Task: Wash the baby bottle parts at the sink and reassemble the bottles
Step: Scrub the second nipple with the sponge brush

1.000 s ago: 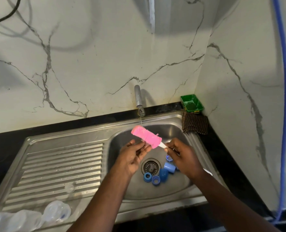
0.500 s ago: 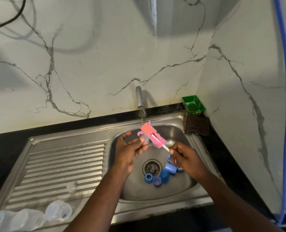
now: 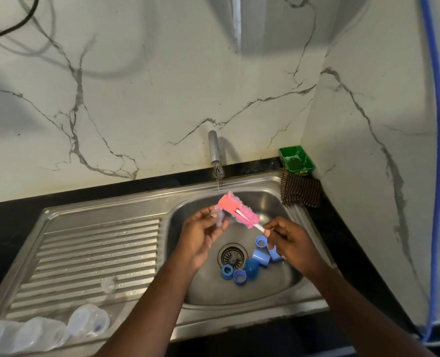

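My left hand (image 3: 200, 234) pinches a small clear teat (image 3: 219, 217) over the sink basin (image 3: 273, 199). My right hand (image 3: 291, 240) grips the white handle of a pink sponge brush (image 3: 235, 208), whose head lies against the teat under a thin stream from the tap (image 3: 215, 153). Several blue bottle rings and caps (image 3: 249, 264) lie on the basin floor around the drain (image 3: 232, 255). Three clear bottle bodies (image 3: 46, 328) lie on the drainboard's near left corner. A small clear part (image 3: 108, 285) sits on the ribbed drainboard.
A green soap dish (image 3: 296, 160) stands in the back right corner, with a dark checked cloth (image 3: 300, 189) draped beside it on the sink rim. A blue hose (image 3: 436, 150) runs down the right wall. The ribbed drainboard (image 3: 92, 248) lies left of the basin.
The brush head has turned and shifted left against the teat in my left hand, now showing its split side with the white stem. Both hands stay over the basin.
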{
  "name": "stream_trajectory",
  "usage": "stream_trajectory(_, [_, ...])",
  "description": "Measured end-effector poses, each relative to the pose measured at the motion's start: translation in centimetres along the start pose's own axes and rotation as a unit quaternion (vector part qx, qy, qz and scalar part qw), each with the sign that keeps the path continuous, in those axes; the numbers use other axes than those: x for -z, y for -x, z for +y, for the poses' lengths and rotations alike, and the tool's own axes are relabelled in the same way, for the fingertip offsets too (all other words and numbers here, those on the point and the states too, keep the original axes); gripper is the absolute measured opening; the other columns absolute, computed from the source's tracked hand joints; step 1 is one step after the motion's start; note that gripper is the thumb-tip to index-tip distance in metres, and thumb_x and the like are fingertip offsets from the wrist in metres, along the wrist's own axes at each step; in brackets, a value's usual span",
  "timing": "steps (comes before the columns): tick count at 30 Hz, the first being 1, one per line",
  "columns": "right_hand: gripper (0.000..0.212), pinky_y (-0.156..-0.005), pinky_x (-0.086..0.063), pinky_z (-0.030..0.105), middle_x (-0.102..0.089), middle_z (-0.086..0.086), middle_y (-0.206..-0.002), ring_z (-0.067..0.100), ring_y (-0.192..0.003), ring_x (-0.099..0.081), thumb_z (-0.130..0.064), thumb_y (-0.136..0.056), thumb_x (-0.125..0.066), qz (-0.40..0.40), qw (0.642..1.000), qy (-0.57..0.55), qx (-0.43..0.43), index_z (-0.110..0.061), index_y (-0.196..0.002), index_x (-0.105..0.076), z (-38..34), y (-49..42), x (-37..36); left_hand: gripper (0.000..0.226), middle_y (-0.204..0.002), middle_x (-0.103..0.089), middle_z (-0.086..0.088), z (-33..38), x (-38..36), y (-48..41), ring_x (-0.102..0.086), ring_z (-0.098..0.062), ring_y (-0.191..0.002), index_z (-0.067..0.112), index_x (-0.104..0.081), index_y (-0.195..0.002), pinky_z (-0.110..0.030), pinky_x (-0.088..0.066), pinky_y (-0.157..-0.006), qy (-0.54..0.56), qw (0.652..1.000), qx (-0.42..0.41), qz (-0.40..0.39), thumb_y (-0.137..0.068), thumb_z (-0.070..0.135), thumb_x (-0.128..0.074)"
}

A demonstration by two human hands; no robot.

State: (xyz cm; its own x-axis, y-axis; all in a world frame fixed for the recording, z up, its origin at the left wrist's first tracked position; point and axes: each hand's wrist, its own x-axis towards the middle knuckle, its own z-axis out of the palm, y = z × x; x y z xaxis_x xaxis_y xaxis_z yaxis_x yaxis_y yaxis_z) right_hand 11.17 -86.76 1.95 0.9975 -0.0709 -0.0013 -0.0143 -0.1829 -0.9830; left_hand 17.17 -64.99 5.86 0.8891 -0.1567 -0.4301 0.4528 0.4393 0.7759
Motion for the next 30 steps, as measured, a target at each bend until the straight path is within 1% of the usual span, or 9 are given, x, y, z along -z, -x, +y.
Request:
stream_trajectory(2, [0.005,-0.047,-0.038,0.013,-0.057,0.002,-0.062,0.0,-0.049,-0.046,-0.003,-0.095,-0.063,0.015,1.0,-0.022,-0.005,-0.008,-0.094,-0.065,-0.2,0.0,-0.4,0.021,-0.101,-0.073,-0.016,0.0,0.0,-0.1,-0.072,-0.025,-0.096,-0.001,-0.066,-0.106,-0.037,-0.052,-0.1,0.043,0.999,0.019,0.014,-0.095,-0.01,-0.051])
stream_trajectory(4, [0.007,-0.046,-0.036,0.012,-0.056,0.001,-0.061,0.0,-0.047,-0.045,-0.004,-0.095,-0.062,0.026,0.999,-0.031,-0.011,-0.01,-0.095,-0.065,-0.3,0.1,-0.7,0.029,-0.116,-0.069,-0.019,0.0,0.1,-0.4,-0.07,-0.027,-0.102,0.003,-0.066,-0.112,-0.033,-0.054,-0.094,0.02,1.0,0.011,0.01,-0.09,-0.013,-0.055])
stream_trajectory(8, [0.014,-0.049,-0.039,0.014,-0.06,0.002,-0.061,0.004,-0.052,-0.049,-0.01,-0.094,-0.066,0.04,0.999,0.004,-0.014,-0.024,-0.094,-0.069,0.1,0.2,-0.4,0.065,-0.123,-0.065,-0.023,-0.2,1.0,-0.7,-0.069,-0.031,-0.11,0.012,-0.059,-0.128,-0.031,-0.057,-0.086,-0.063,0.998,-0.025,0.007,-0.067,-0.001,-0.077])
stream_trajectory(11, [0.018,-0.051,-0.042,0.017,-0.062,0.006,-0.064,0.007,-0.056,-0.053,-0.011,-0.093,-0.066,0.042,0.999,0.031,-0.006,-0.028,-0.098,-0.07,0.1,0.3,0.0,0.057,-0.114,-0.071,-0.022,-0.1,1.7,-0.7,-0.071,-0.032,-0.106,0.014,-0.057,-0.129,-0.037,-0.057,-0.092,-0.125,0.991,-0.039,-0.018,-0.078,-0.004,-0.074])
stream_trajectory(13, [0.019,-0.051,-0.042,0.016,-0.06,0.0,-0.062,0.004,-0.055,-0.053,-0.008,-0.095,-0.064,0.041,0.999,0.019,0.0,-0.024,-0.102,-0.07,-0.5,0.3,-0.1,0.056,-0.11,-0.074,-0.016,-0.2,1.9,-0.7,-0.072,-0.031,-0.103,0.017,-0.053,-0.131,-0.036,-0.06,-0.086,-0.131,0.99,-0.038,-0.044,-0.083,-0.006,-0.07])
stream_trajectory(16, [0.019,-0.054,-0.041,0.014,-0.056,-0.002,-0.061,0.002,-0.055,-0.049,-0.006,-0.097,-0.06,0.031,0.999,0.016,0.017,-0.019,-0.107,-0.07,-1.3,0.1,-0.9,0.042,-0.11,-0.076,-0.009,-0.2,1.6,-0.4,-0.073,-0.025,-0.101,0.009,-0.06,-0.126,-0.028,-0.06,-0.079,-0.182,0.979,-0.064,-0.063,-0.087,-0.005,-0.067])
stream_trajectory(21, [0.018,-0.068,-0.054,0.038,-0.065,0.003,-0.068,0.018,-0.065,-0.063,-0.025,-0.093,-0.062,0.009,0.997,0.066,0.046,-0.034,-0.106,-0.071,-1.5,-0.4,-2.4,0.026,-0.107,-0.076,-0.008,-0.4,1.1,-0.2,-0.072,-0.022,-0.103,0.014,-0.073,-0.109,-0.031,-0.057,-0.091,-0.225,0.964,-0.097,-0.106,-0.089,-0.001,-0.068])
stream_trajectory(26, [0.025,-0.065,-0.048,0.028,-0.059,-0.006,-0.063,0.006,-0.062,-0.056,-0.012,-0.097,-0.061,0.014,0.996,0.061,0.067,-0.036,-0.096,-0.069,-1.2,-0.6,-3.0,0.02,-0.093,-0.075,-0.009,-0.5,1.3,-0.7,-0.074,-0.025,-0.089,0.004,-0.068,-0.106,-0.028,-0.06,-0.077,-0.21,0.971,-0.094,-0.061,-0.087,-0.003,-0.07])
stream_trajectory(30, [0.018,-0.065,-0.048,0.028,-0.061,-0.001,-0.068,0.007,-0.064,-0.057,-0.01,-0.096,-0.062,0.005,0.997,0.055,0.053,-0.026,-0.097,-0.071,-0.6,0.3,-2.2,0.027,-0.103,-0.072,-0.016,-0.1,1.7,-0.9,-0.074,-0.022,-0.09,-0.005,-0.062,-0.112,-0.024,-0.059,-0.072,-0.143,0.987,-0.058,-0.03,-0.086,-0.005,-0.069])
